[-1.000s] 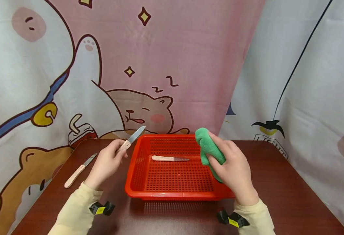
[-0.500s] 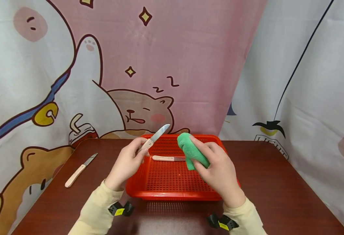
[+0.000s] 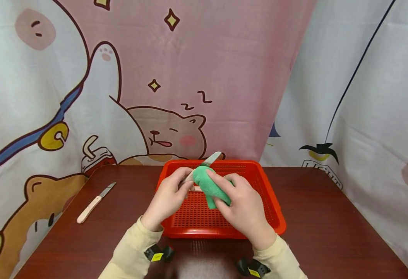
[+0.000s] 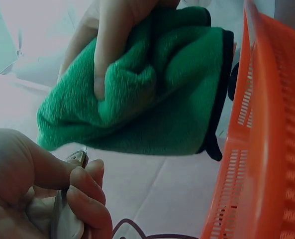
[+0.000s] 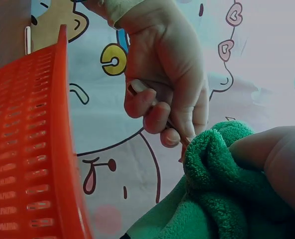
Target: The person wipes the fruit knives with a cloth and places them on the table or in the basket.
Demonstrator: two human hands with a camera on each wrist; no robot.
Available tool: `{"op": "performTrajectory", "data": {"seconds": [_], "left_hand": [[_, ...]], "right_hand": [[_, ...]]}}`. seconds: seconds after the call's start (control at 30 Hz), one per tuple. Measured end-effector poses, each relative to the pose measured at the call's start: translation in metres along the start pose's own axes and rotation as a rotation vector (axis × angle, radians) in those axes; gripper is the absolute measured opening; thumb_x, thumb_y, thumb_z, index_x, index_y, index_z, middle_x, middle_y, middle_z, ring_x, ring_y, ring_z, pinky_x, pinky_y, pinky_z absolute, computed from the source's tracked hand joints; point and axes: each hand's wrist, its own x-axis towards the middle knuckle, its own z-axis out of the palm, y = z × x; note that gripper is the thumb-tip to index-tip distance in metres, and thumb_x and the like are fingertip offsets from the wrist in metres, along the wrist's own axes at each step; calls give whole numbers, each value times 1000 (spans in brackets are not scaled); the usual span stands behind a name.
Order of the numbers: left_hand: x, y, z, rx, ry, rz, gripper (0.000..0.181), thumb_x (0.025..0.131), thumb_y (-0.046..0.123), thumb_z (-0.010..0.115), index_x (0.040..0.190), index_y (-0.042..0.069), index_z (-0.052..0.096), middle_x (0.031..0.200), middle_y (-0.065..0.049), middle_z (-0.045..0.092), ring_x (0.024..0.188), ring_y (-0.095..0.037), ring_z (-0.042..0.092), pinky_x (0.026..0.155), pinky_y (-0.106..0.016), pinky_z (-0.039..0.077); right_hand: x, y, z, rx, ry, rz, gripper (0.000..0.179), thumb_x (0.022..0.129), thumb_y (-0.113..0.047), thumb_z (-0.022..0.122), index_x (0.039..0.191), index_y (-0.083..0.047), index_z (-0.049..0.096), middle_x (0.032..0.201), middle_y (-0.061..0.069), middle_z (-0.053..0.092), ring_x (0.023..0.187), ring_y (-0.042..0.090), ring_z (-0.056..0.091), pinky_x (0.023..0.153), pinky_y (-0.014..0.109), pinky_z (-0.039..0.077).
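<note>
Surface: dark red-brown table point(image 3: 329, 217), smooth, with a pale sheen at the near edge; a printed curtain point(image 3: 225, 58) hangs behind and around it. Far left, the curtain is white, with a large cartoon animal in a blue collar and yellow bell, and a brown bear figure below. On the table's left side lies a small knife point(image 3: 96, 200) with a pale handle nearest the viewer, blade pointing away and to the right. Next, the left hand point(image 3: 169, 197), in a cream sleeve, grips the pale handle of a second knife point(image 3: 212, 158); its blade slants up to the right above the red basket point(image 3: 207, 233). The perforated basket stands mid-table, a third knife point(image 3: 198, 189) inside, mostly hidden by the cloth. Above the basket, the green cloth point(image 3: 207, 182) covers the middle of the held knife, blade tip protruding beyond. The right hand point(image 3: 244, 203) grasps this cloth between thumb and fingers. Curtain centre: pink, with a sleeping bear and stars; right: white panel, thin dark line, partly legible lettering.
</note>
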Motion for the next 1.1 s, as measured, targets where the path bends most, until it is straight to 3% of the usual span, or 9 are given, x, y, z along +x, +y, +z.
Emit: {"op": "performTrajectory", "data": {"seconds": [0.17,0.4,0.8,1.1], "left_hand": [[-3,3,6,6,-6,10,14,98,7,61,109,15,62,81,5,59,69,-10,54,62,-28,48],[-6,5,12,11,8,28,19,96,3,62,112,13,62,81,3,59,70,-12,54,60,-28,47],[-8,4,9,6,-26,3,16,96,1,62,107,11,62,77,-2,59,60,-9,49,56,-27,44],[-10,4,7,-4,-43,-10,16,96,2,62,109,11,63,76,3,57,59,-9,48,53,-26,42]], "right_hand": [[-1,-1,3,-19,-1,15,68,75,-13,83,137,-29,60,96,6,59,80,19,56,54,32,49],[-1,0,3,-48,-8,38,67,75,-14,84,136,-31,60,95,6,59,79,19,56,53,32,49],[2,14,-6,-94,26,122,68,75,-10,84,136,-30,61,96,9,60,79,24,57,54,37,50],[2,24,-15,-97,58,178,66,76,-7,80,136,-29,62,95,9,61,78,26,56,55,40,47]]}}
